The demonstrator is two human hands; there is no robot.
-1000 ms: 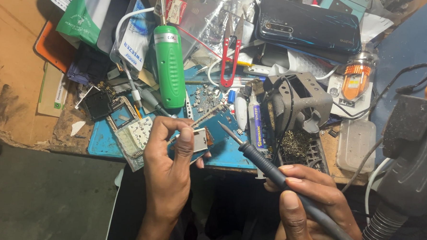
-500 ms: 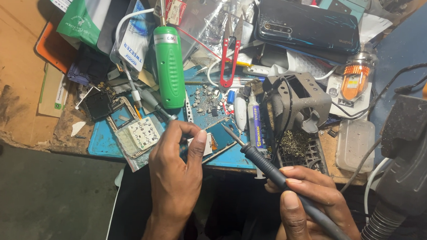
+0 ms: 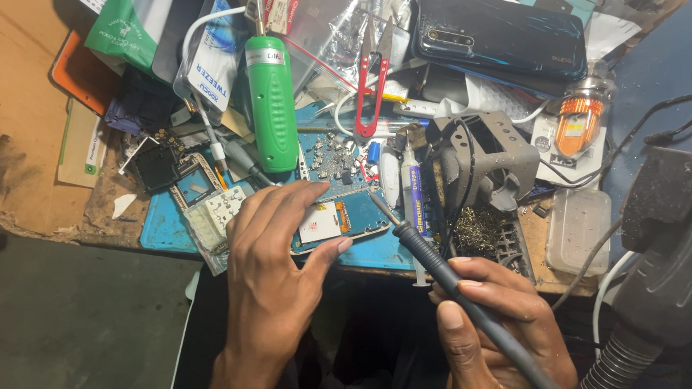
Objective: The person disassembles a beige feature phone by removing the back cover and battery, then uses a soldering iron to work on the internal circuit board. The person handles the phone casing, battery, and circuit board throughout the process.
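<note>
right hand (image 3: 503, 334): nearest to you, at the near right. You held the dark soldering iron (image 3: 466, 301) in a pen-style grip, fingers wrapped tight round the handle, tip aimed far-left.
iron tip: it hovered just above the right edge of the circuit board (image 3: 337, 217); I couldn't tell whether it touched.
left hand (image 3: 269, 269): near centre. You spread the fingers flat over the board's left part and pressed the thumb on its near edge. The hand pinned the board and gripped nothing.
board: small and blue-green with a white patch, it lay on the blue work mat (image 3: 166, 225) at the bench's near edge, between your hands.
step: looked like you were steadying the board for soldering, with the joint not yet worked.
next move: it would call for a firm hold on the board and a small, slow drop of the tip onto one pad, clear of your thumb.
right of board: brass-wool tip cleaner (image 3: 481, 228) just beside the iron, with the grey iron stand (image 3: 491, 158) behind it.
far of board: green cylindrical tool (image 3: 272, 106), red snips (image 3: 370, 79) and loose small parts.
far edge: dark phone (image 3: 497, 34) lying face down.
</note>
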